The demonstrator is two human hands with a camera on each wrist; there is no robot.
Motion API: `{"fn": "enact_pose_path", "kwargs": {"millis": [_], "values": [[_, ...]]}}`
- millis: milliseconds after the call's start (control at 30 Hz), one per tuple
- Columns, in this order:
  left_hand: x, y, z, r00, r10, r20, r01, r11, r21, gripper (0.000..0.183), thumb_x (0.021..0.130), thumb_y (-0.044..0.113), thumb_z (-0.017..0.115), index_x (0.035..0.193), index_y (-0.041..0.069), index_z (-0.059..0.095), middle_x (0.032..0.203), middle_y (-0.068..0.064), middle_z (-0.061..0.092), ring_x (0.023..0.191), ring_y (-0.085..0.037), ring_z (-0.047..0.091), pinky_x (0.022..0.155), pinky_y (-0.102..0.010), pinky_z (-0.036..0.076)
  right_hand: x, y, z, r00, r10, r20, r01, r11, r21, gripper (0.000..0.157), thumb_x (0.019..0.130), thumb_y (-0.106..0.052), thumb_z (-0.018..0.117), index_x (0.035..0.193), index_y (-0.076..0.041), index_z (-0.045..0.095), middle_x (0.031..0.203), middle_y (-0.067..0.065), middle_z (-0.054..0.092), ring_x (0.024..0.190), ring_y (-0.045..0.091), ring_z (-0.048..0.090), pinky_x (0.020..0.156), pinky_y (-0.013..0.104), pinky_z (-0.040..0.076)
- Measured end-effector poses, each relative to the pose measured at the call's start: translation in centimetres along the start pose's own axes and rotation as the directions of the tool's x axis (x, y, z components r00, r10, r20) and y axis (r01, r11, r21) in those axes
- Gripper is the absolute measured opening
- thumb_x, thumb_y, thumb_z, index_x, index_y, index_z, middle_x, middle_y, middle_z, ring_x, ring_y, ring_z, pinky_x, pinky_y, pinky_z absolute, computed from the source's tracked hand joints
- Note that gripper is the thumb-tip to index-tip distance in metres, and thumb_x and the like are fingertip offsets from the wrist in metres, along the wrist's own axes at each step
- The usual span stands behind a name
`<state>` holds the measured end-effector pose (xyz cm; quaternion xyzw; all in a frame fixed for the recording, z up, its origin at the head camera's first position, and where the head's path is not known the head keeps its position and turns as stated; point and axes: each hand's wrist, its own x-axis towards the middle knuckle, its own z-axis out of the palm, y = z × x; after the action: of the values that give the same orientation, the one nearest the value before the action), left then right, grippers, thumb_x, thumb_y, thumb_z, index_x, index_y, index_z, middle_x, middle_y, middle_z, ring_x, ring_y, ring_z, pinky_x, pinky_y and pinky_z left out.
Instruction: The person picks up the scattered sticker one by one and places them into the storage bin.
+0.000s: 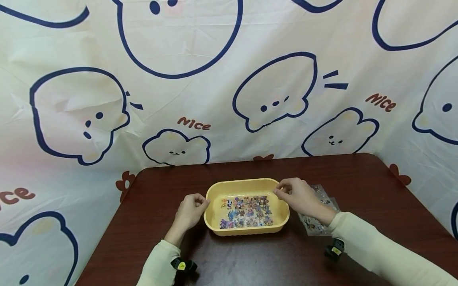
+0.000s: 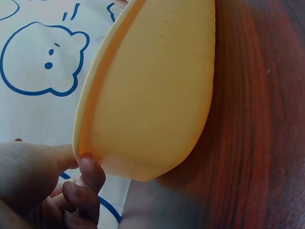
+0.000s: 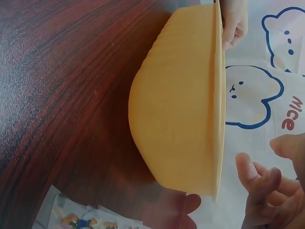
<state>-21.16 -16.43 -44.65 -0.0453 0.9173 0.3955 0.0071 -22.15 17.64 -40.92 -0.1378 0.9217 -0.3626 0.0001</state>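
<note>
A yellow plastic basin (image 1: 247, 230) stands on the dark wooden table. Inside it lie many small, colourful cartoon-figure stickers (image 1: 247, 212) in rough rows. My left hand (image 1: 189, 210) pinches the basin's left rim; in the left wrist view, its thumb and forefinger (image 2: 93, 171) sit on either side of the edge. Over the far right corner hovers my right hand (image 1: 298, 194). In the right wrist view the thumb and loosely bent fingers (image 3: 245, 171) are apart from each other and from the rim, with nothing between them.
Clear plastic sheets printed with small figures (image 1: 315, 226) lie to the right of the basin, partly under my right forearm. A white cloth with blue cartoon outlines (image 1: 222, 95) hangs behind and beside the table (image 1: 243, 262). Each wrist wears a small black device (image 1: 335, 249).
</note>
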Motion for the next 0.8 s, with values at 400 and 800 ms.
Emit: {"fn": "enact_pose_path", "kwargs": {"millis": [400,800], "values": [[0.1,0.0,0.1,1.0,-0.005,-0.002,0.005,1.0,0.007,0.02,0.097,0.028,0.066,0.087,0.011,0.067,0.057,0.004,0.05,0.051,-0.012,0.045,0.048,-0.027,0.034,0.0,0.4,-0.7,0.999,-0.024,-0.028,0.023,1.0,-0.016,0.02,0.099,-0.024,0.065,0.103,-0.006,0.074,0.084,0.003,0.074,0.07,0.012,0.064,0.056,0.026,0.049],[0.1,0.0,-0.1,1.0,-0.002,0.004,0.002,1.0,0.005,0.02,0.097,0.028,0.066,0.088,0.01,0.067,0.059,0.003,0.051,0.052,-0.012,0.046,0.049,-0.027,0.035,-0.3,1.1,-1.8,0.999,0.027,-0.037,-0.029,0.999,-0.044,0.022,0.099,-0.03,0.065,0.104,-0.01,0.074,0.089,0.005,0.075,0.064,0.012,0.064,0.054,0.03,0.051]]}}
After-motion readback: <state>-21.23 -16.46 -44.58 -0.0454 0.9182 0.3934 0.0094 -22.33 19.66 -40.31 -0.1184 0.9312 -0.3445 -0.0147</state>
